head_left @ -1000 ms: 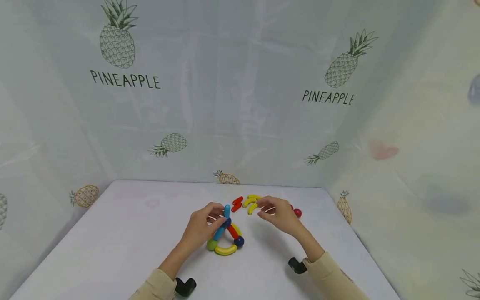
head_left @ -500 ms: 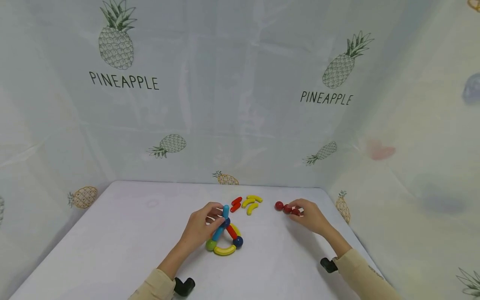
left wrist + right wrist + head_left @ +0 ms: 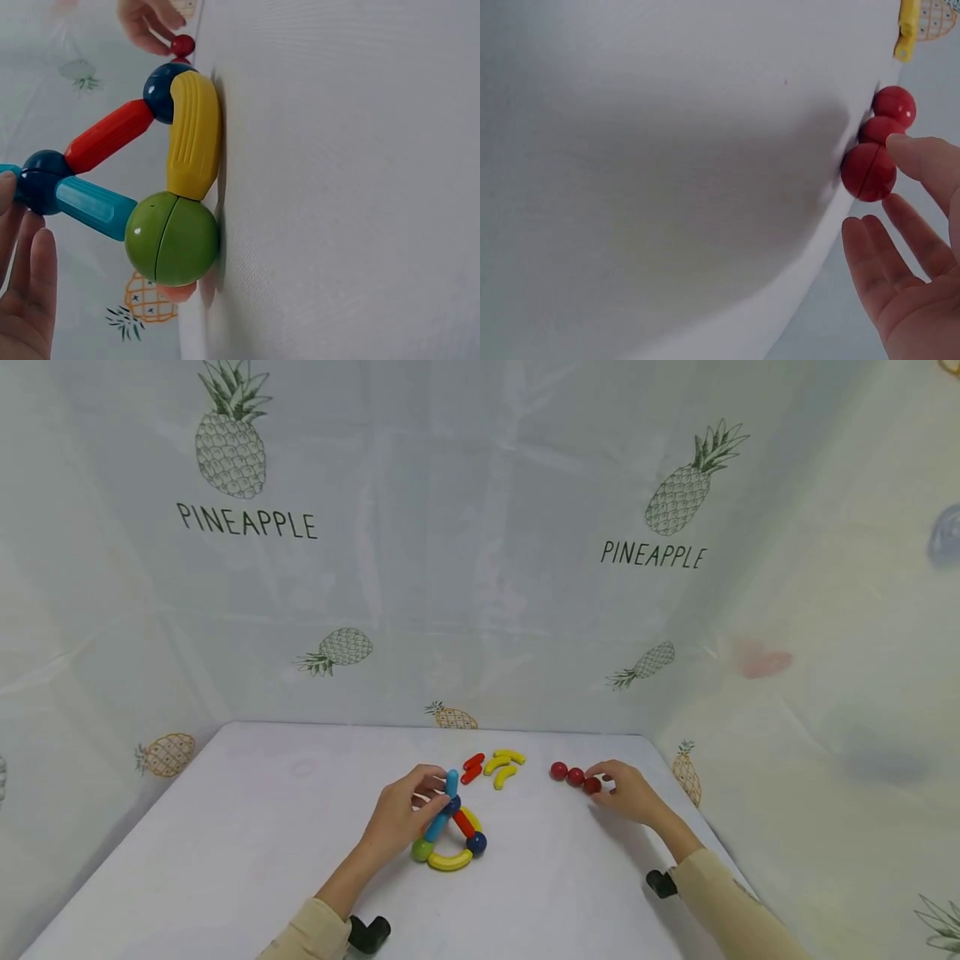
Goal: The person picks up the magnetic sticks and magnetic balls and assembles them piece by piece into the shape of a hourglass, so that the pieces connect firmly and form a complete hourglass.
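Observation:
My left hand holds the top of a magnetic ball-and-rod frame by its dark blue ball, from which a light blue rod sticks up. Below that ball, a blue rod slopes to a green ball, and a red rod slopes to another dark blue ball. A curved yellow rod joins these two along the table. At the right, my right hand pinches the nearest red ball of a touching row, beside the middle red ball and end red ball.
Behind the frame lie loose red rods and several curved yellow rods. The white table ends at a pineapple-print curtain. A dark attachment sits at each wrist, such as the left black piece.
My right hand has moved right, from beside the yellow rods to the red balls. Over the last half second its fingers shifted slightly on the nearest ball. My left hand stays on the frame.

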A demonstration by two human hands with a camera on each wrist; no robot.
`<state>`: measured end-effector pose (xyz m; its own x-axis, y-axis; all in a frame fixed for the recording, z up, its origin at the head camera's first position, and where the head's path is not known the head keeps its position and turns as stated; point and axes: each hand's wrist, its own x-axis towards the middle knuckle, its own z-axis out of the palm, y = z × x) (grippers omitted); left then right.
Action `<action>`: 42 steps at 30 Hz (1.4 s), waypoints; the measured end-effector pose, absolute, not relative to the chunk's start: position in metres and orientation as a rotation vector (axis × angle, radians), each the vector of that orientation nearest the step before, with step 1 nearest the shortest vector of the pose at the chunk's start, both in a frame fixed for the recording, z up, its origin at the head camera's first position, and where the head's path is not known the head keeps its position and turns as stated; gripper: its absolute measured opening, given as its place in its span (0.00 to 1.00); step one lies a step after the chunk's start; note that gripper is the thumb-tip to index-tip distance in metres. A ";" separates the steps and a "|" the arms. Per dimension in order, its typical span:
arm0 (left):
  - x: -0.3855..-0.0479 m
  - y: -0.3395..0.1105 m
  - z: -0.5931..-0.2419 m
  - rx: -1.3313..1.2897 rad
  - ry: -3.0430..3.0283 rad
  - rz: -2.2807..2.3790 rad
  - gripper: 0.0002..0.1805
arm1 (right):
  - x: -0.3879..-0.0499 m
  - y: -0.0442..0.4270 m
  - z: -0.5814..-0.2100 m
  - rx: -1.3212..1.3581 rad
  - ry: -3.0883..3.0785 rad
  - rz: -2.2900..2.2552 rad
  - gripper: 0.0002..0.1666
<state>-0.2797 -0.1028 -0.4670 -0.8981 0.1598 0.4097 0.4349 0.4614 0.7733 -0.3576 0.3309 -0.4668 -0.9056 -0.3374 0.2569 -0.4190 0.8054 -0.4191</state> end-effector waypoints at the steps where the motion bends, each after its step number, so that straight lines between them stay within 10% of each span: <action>1: -0.280 -0.102 -0.467 -0.511 -2.432 -1.411 0.19 | -0.358 0.332 -0.467 0.595 -2.827 0.714 0.20; 27: -0.280 -0.103 -0.467 -0.524 -2.426 -1.388 0.19 | -0.352 0.323 -0.467 0.601 -2.891 0.801 0.15; 42: -0.280 -0.102 -0.466 -0.529 -2.422 -1.370 0.19 | -0.322 0.233 -0.412 0.911 -2.655 0.982 0.21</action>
<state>-0.2801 -0.1022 -0.4656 -0.8845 0.1648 0.4364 0.4589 0.4749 0.7509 -0.3216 0.2335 -0.4125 -0.7997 -0.4880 0.3497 -0.5982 0.5972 -0.5344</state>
